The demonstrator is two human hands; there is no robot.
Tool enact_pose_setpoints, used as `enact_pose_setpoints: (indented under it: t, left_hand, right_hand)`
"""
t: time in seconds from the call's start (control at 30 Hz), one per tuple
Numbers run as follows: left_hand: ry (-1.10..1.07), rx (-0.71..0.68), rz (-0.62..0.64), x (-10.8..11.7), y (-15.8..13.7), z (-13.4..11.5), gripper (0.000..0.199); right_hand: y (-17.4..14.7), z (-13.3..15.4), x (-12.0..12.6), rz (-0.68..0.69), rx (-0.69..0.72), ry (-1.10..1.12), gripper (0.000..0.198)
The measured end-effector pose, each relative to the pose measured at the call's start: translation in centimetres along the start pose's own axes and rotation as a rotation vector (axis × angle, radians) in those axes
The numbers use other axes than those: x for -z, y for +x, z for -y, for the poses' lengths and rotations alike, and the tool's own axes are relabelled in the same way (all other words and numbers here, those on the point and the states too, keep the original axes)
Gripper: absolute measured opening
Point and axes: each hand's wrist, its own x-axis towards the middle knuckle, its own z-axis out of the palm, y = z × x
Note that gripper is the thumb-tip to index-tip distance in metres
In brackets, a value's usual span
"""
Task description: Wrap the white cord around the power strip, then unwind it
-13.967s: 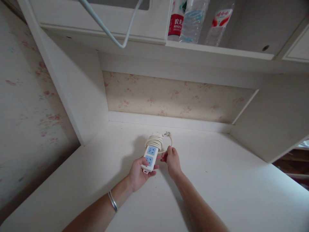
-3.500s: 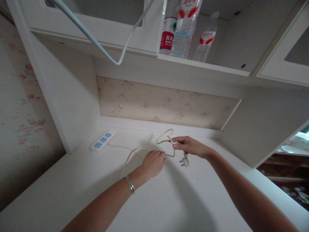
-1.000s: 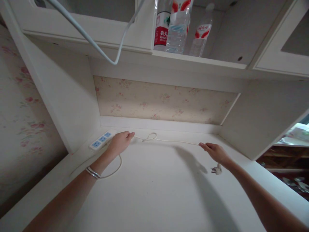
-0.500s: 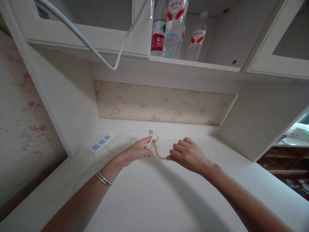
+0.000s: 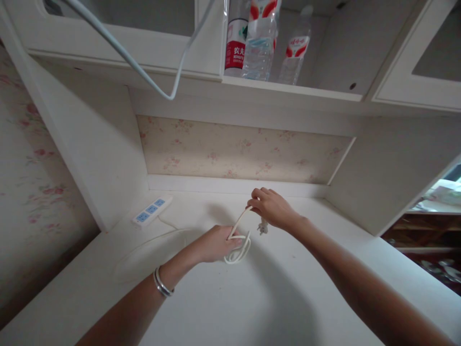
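Observation:
My left hand is closed round a white power cord, whose loops hang out past the fingers. Higher and to the right, my right hand pinches a stretch of the same cord, which runs taut between the two hands. Just below the right hand dangles the plug, its prongs showing. A white power strip with blue sockets lies at the back left of the white desktop. Part of its cord curves over the desktop toward my left arm.
Overhead, an open shelf holds a red-labelled bottle and clear water bottles. A pale bent tube hangs in front of the cabinet at upper left. Side panels bound the desk, and a back board runs behind it.
My right hand has moved up and slightly left; the left has come down and right. More cord loops now show at the left hand, and the plug has come into view.

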Motion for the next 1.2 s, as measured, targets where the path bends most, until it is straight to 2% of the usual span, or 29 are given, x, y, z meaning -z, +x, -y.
enact_pose_setpoints:
  t: [0.1,0.2,0.27,0.37,0.47,0.57,0.7,0.8,0.9,0.97,1.1,1.2]
  left_hand:
    - [-0.01,-0.022,0.037,-0.3,-0.4,0.0,0.036]
    - [-0.009,-0.041,0.069,-0.6,-0.4,-0.2,0.038]
    - [-0.004,-0.07,0.061,-0.6,-0.3,-0.3,0.035]
    - [0.019,-0.115,-0.062,-0.1,-0.2,-0.2,0.027]
    - [-0.005,-0.072,-0.175,0.4,-0.2,0.1,0.025]
    - [-0.123,-0.038,-0.158,0.5,-0.3,0.4,0.027]
    - [-0.18,-0.09,-0.095,0.1,-0.2,0.9,0.04]
    - [-0.214,-0.095,-0.137,-0.4,-0.2,1.5,0.047]
    - [-0.283,-0.077,-0.254,-0.6,-0.2,2.1,0.068]
    - [-0.283,-0.084,-0.279,-0.7,-0.2,2.3,0.08]
    - [-0.177,-0.13,-0.261,-0.9,0.2,2.8,0.044]
    - [-0.311,-0.075,-0.273,-1.4,0.5,3.1,0.05]
  right_hand:
    - [-0.2,-0.3,-1.6,0.036,-0.208,0.121,0.033]
    - [0.1,0.3,-2.4,0.036,-0.307,0.341,0.045]
    - [0.4,0.6,-2.8,0.065,-0.278,0.562,0.049]
    - [0.5,0.7,-3.4,0.194,-0.236,0.917,0.044]
    - [0.2,0.6,-4.1,0.274,-0.266,1.103,0.041]
    - [-0.1,0.6,-4.7,0.325,-0.242,1.189,0.047]
    - [-0.4,1.5,-5.4,0.359,-0.264,1.34,0.054]
    - [-0.6,2.6,-6.3,0.382,-0.322,1.551,0.054]
    - [-1.1,3.5,-7.0,0.364,-0.397,1.787,0.051]
    - [-1.5,4.0,-7.2,0.334,-0.45,1.904,0.054]
    - [-2.2,5.0,-7.0,0.228,-0.567,2.074,0.06]
    - [-2.6,6.2,-6.9,0.132,-0.637,2.212,0.06]
